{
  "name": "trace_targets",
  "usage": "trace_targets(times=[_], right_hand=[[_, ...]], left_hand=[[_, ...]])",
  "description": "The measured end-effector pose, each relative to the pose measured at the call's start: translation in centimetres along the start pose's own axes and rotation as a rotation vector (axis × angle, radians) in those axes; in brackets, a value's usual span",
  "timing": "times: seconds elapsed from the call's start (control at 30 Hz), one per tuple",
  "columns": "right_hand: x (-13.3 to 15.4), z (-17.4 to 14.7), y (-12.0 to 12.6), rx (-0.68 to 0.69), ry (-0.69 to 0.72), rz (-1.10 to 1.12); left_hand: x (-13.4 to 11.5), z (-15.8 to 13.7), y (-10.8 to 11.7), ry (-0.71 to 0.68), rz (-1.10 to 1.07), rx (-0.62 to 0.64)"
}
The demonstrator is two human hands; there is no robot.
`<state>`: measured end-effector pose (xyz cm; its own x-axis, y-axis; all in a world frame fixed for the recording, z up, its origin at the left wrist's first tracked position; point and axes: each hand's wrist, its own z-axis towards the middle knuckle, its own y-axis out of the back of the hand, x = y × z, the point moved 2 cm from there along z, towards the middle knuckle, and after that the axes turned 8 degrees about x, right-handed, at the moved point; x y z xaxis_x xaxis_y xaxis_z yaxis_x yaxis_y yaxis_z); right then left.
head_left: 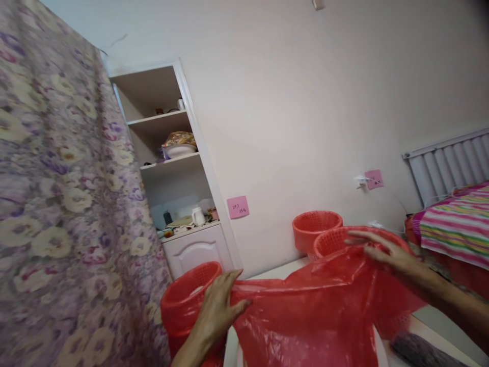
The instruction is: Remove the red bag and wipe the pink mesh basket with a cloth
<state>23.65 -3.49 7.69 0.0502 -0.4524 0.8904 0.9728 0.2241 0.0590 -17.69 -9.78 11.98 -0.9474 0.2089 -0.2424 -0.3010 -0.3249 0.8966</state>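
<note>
A thin red plastic bag (305,321) stretches between my hands, its upper edge pulled nearly straight and its lower part running out of the bottom of the view. My left hand (218,308) is closed on the bag's left top corner, beside a red lined basket (167,311). At the other end, my right hand (393,257) grips the bag's gathered right corner, with some fingers stretched forward. Right behind that hand stands a red mesh basket (326,243), partly hidden by the bag. A further red basket (317,239) is by the wall.
Floral curtain (69,204) hangs at left. Beside it are wall shelves (168,160) with a white jug (198,216). A bed (458,224) with a striped cover is at right. A dark fuzzy item (420,350) lies on the white table (446,326). Pink notes are on the wall.
</note>
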Motion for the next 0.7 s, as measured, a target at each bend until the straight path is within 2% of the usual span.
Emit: trace_targets(times=[0.07,0.13,0.27,0.37,0.43,0.53,0.7], right_hand=[[-0.7,0.1,-0.3,0.097,-0.052,0.024],[-1.2,0.0,-0.4,0.129,-0.061,0.081],[-1.2,-0.2,-0.3,0.024,0.006,0.313],[-0.9,-0.2,0.0,-0.105,0.039,0.432],[-0.8,-0.1,0.1,-0.162,0.039,0.474],[-0.5,0.1,0.4,-0.173,0.042,0.488],[-0.3,-0.1,1.9,-0.234,0.094,0.497]], left_hand=[[-0.8,0.5,-0.1,-0.019,0.029,0.005],[-2.1,0.9,0.0,-0.056,0.074,0.038],[-4.6,1.2,0.0,-0.116,0.149,0.141],[-5.5,1.2,-0.6,-0.098,0.124,0.216],[-5.7,1.2,-1.3,-0.087,0.057,0.255],[-5.7,1.6,-2.4,-0.079,-0.072,0.269],[-4.2,2.9,-2.6,-0.069,-0.423,0.193]])
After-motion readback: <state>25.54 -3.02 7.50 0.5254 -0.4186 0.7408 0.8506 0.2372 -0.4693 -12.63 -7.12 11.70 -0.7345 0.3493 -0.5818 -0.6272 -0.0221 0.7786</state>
